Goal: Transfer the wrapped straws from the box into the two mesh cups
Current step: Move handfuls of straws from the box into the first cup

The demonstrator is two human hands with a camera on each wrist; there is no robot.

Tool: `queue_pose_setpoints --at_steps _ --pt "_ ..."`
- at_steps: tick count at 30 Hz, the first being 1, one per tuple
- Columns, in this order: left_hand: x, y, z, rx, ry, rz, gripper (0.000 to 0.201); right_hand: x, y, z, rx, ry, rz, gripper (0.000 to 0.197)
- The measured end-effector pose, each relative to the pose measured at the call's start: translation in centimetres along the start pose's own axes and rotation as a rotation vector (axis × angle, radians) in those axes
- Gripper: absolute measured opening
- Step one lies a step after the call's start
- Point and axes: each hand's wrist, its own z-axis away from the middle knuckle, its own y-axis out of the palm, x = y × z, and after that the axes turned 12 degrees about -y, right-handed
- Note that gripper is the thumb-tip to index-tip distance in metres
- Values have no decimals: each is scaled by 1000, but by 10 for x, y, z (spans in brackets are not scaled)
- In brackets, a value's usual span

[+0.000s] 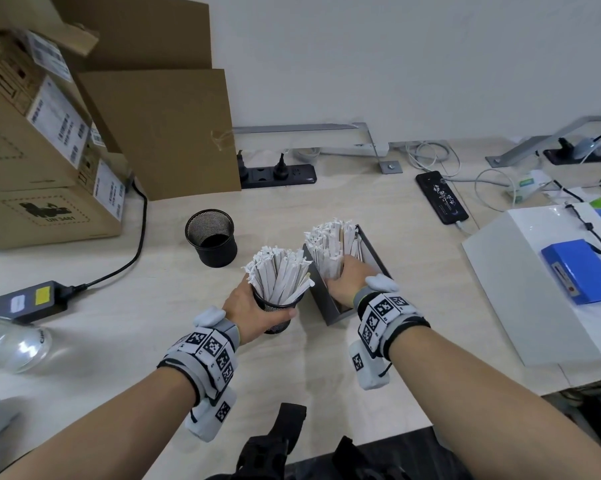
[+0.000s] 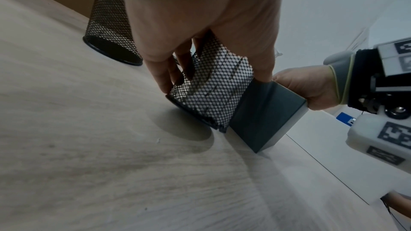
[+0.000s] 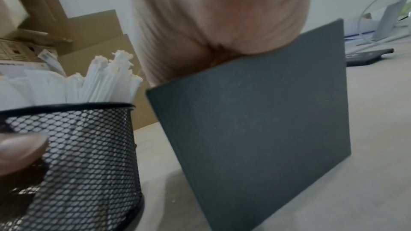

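Note:
My left hand (image 1: 257, 306) grips a black mesh cup (image 1: 278, 311) packed with white wrapped straws (image 1: 278, 271); the left wrist view shows thumb and fingers round the cup (image 2: 213, 90). Directly right of it stands the grey box (image 1: 326, 306), touching the cup (image 3: 89, 147). My right hand (image 1: 346, 277) reaches into the box (image 3: 266, 111) and holds a bundle of wrapped straws (image 1: 330, 244) that sticks up out of it; its fingers are hidden inside. A second mesh cup (image 1: 211, 237), empty, stands behind and to the left, also visible in the left wrist view (image 2: 111, 24).
Cardboard boxes (image 1: 43, 150) are stacked at the far left, with a power adapter (image 1: 25, 299) and cable in front. A power strip (image 1: 278, 174) and a phone (image 1: 441, 197) lie at the back. On the right, a white box (image 1: 520, 289) carries a blue battery pack (image 1: 579, 271).

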Motion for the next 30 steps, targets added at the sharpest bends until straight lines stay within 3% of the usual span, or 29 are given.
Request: queue_pose_setpoints --at_steps 8,10,12,13,15,18,22,27,30 --pt "-4 1 0 3 -19 11 101 -8 -1 -2 -93 25 -224 47" --pt "-6 1 2 2 -20 2 102 -9 -2 -3 -88 5 -263 36" --pt "-6 1 2 10 -14 -3 102 -8 -5 -1 -56 8 -256 7" --pt "-6 0 3 10 -11 -3 101 -9 -5 -1 -49 11 -256 4" --pt "-6 0 4 7 -13 -2 102 -10 -3 -2 -57 18 -283 5" --pt "-5 -2 4 4 -22 11 104 -12 -2 -3 -93 1 -330 26" --pt "-7 -3 6 -4 -19 9 97 -12 -9 -3 -226 -41 -462 32" --pt "-14 -5 11 -21 -3 17 88 10 -40 5 -506 -134 -729 4" --pt "-16 -6 12 -1 20 15 90 33 -59 14 -613 -219 -914 13"
